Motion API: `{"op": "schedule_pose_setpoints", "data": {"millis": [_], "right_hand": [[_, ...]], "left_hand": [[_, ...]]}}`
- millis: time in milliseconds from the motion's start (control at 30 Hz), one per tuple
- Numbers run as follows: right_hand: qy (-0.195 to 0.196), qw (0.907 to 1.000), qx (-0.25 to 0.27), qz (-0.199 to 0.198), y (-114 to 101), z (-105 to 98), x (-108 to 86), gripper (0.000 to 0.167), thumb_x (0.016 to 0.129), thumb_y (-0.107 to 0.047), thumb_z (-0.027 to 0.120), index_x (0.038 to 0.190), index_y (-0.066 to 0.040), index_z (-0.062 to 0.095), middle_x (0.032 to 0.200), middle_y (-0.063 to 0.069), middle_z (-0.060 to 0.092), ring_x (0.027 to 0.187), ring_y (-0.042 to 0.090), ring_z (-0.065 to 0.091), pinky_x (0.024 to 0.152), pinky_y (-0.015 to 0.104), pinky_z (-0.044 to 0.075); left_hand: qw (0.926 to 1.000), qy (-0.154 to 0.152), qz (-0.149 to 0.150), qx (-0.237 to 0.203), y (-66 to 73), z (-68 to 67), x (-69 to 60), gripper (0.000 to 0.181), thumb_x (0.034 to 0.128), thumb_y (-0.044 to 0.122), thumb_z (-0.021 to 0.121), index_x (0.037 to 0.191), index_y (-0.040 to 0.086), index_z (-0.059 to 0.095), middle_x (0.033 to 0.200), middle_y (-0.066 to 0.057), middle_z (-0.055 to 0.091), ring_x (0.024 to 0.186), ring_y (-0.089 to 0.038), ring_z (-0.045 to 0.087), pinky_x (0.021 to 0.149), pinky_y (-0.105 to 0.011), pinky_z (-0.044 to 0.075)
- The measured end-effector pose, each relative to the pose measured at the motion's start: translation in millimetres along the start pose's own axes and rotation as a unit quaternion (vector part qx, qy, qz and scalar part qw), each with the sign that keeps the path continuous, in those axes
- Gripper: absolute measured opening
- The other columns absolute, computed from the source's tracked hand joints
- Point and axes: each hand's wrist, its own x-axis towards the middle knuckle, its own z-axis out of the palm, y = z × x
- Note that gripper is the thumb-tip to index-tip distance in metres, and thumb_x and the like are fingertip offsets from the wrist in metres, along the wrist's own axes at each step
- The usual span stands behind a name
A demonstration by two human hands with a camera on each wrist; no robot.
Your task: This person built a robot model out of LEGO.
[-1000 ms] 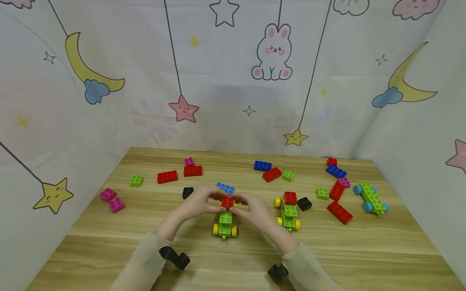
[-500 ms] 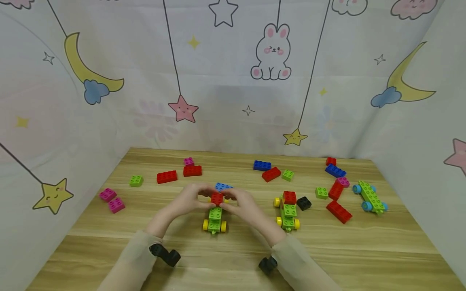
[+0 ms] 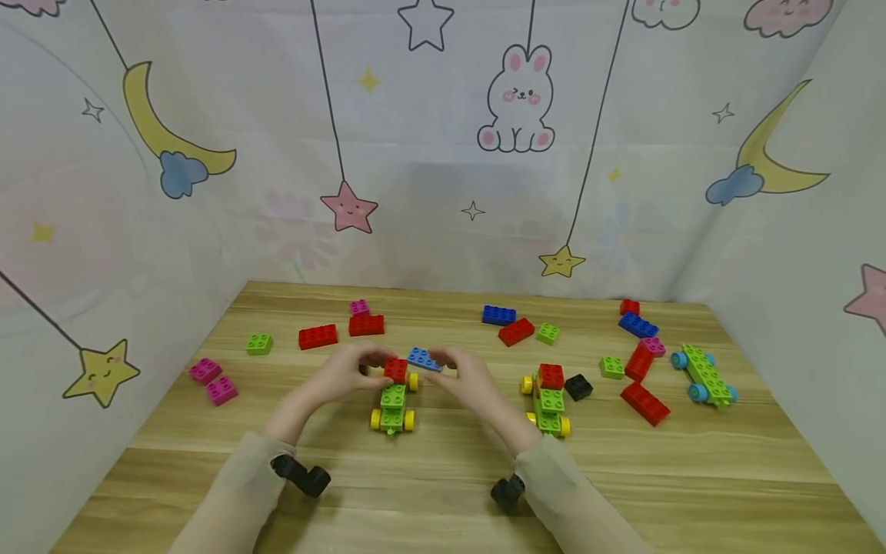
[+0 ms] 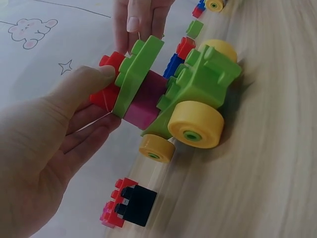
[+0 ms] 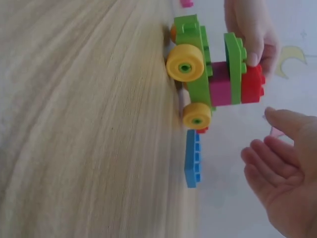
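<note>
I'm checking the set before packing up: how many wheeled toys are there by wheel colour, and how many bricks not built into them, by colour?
Yellow-wheeled toys: 2
Blue-wheeled toys: 1
Red bricks: 6
Pink bricks: 4
Green bricks: 3
Dark blue bricks: 2
Light blue bricks: 1
Black bricks: 2, one mostly behind the left hand in the head view
Total: 21

Place: play nook by its look; home or studio unclear
Cloth (image 3: 415, 258): bunny print (image 3: 517, 115), on three sides
Table (image 3: 415, 492): wood-grain, bearing toy bricks (image 3: 393, 398)
</note>
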Motion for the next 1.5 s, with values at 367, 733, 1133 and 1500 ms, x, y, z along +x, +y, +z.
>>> {"op": "schedule_pose_setpoints", "data": {"millis": [367,733,1133,1500], "right_hand": [[0.056,0.9944,0.02,0.088,9.4,2.2,19.7,0.045,0.088,-0.015,0.074,0.128,-0.001,0.061,0.124,0.015,0.065,0.114,0.032,0.061,0.1,0.047,0.048],[0.044,0.9919,0.018,0.118,31.4,12.5,31.8,0.052,0.083,-0.011,0.078,0.13,0.002,0.059,0.126,0.017,0.064,0.116,0.032,0.06,0.1,0.045,0.049],[0.018,0.9932,-0.014,0.114,37.6,16.8,36.5,0.053,0.08,-0.009,0.08,0.129,0.001,0.06,0.129,0.016,0.064,0.122,0.031,0.058,0.105,0.043,0.046],[0.001,0.993,-0.035,0.113,40.2,18.7,42.7,0.044,0.083,-0.007,0.076,0.125,-0.001,0.064,0.126,0.015,0.066,0.12,0.029,0.059,0.104,0.043,0.045]], "left_hand": [[0.9995,0.005,-0.027,-0.013,-7.9,-5.9,1.0,0.037,0.0858,0.012,0.075,0.119,-0.001,0.066,0.113,-0.016,0.069,0.102,-0.031,0.066,0.09,-0.048,0.054],[0.9993,0.008,-0.036,-0.005,-6.6,-8.8,2.5,0.037,0.0862,0.011,0.074,0.12,-0.002,0.065,0.116,-0.019,0.068,0.103,-0.033,0.066,0.091,-0.049,0.054],[0.9991,0.012,-0.04,-0.009,-6.0,-6.9,3.4,0.038,0.0861,0.012,0.075,0.12,-0.002,0.066,0.115,-0.018,0.069,0.103,-0.032,0.066,0.091,-0.05,0.054],[0.9991,0.007,-0.042,-0.004,-7.3,-7.2,4.5,0.038,0.0865,0.013,0.075,0.121,-0.002,0.065,0.115,-0.017,0.069,0.102,-0.031,0.066,0.09,-0.048,0.054]]}}
